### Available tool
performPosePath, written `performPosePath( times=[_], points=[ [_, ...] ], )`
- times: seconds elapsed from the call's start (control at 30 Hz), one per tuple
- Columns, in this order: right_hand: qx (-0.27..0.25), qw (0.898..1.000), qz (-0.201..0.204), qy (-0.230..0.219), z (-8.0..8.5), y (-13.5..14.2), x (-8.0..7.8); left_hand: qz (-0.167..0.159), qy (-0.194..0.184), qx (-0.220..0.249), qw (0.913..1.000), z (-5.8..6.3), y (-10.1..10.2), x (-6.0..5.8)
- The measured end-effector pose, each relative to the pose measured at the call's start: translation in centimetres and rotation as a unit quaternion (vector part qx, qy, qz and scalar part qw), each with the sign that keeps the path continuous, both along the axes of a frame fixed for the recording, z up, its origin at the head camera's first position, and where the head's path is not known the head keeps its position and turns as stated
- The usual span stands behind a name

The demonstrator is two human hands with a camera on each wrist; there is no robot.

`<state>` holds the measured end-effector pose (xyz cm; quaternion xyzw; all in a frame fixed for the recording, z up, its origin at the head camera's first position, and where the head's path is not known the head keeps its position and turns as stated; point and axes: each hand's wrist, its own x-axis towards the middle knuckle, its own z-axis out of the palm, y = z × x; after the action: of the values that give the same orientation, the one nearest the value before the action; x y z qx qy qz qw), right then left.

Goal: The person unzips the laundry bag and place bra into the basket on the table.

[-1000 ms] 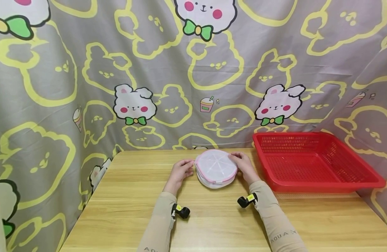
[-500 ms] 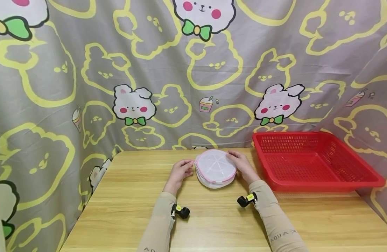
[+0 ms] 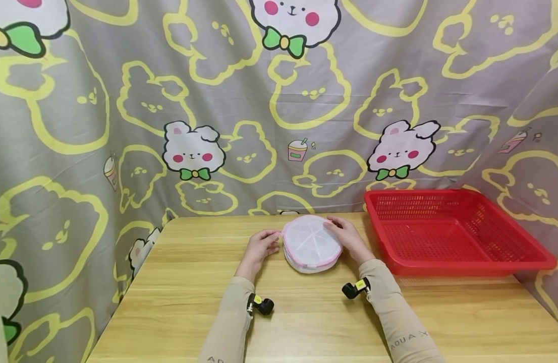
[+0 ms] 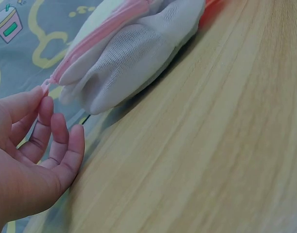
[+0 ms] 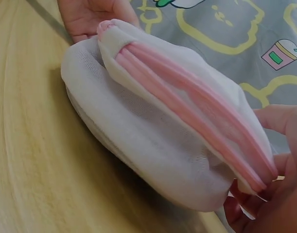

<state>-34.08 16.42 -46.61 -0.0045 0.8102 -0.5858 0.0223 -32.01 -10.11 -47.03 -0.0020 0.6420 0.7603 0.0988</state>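
A round white mesh laundry bag [image 3: 310, 247] with pink zipper trim sits near the back of the wooden table. At its left edge my left hand [image 3: 260, 247] pinches a small pink tab [image 4: 45, 86] between thumb and forefinger, the other fingers loosely bent. My right hand [image 3: 347, 238] grips the bag's right rim, thumb on top and fingers underneath. In the right wrist view, two pink strips [image 5: 187, 109] run along the bag's side with a pale band between them. Soft mesh folds [image 4: 124, 63] sag below the trim. The bag's underside is hidden.
A red perforated plastic basket [image 3: 460, 269] stands right of the bag, close to my right forearm. Behind the wooden table [image 3: 197, 262] hangs a grey curtain [image 3: 242, 101] with cartoon rabbits. Each wrist carries a small black camera [image 3: 263, 305].
My right hand has shifted slightly left along the rim. The bag's top has tipped a little toward me. My left hand keeps its pinch in the same place.
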Motion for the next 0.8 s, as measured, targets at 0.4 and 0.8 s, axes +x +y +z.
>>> performPosePath(
  times=[0.4,0.8],
  points=[
    [0.062,0.997,0.001,0.035,-0.19,-0.72,0.27,0.0,-0.002,-0.005,1.0,-0.02,0.23,0.05],
    [0.087,0.996,0.006,0.031,-0.56,-0.89,0.21,0.002,0.002,-0.007,1.0,-0.1,0.31,0.02]
  ],
)
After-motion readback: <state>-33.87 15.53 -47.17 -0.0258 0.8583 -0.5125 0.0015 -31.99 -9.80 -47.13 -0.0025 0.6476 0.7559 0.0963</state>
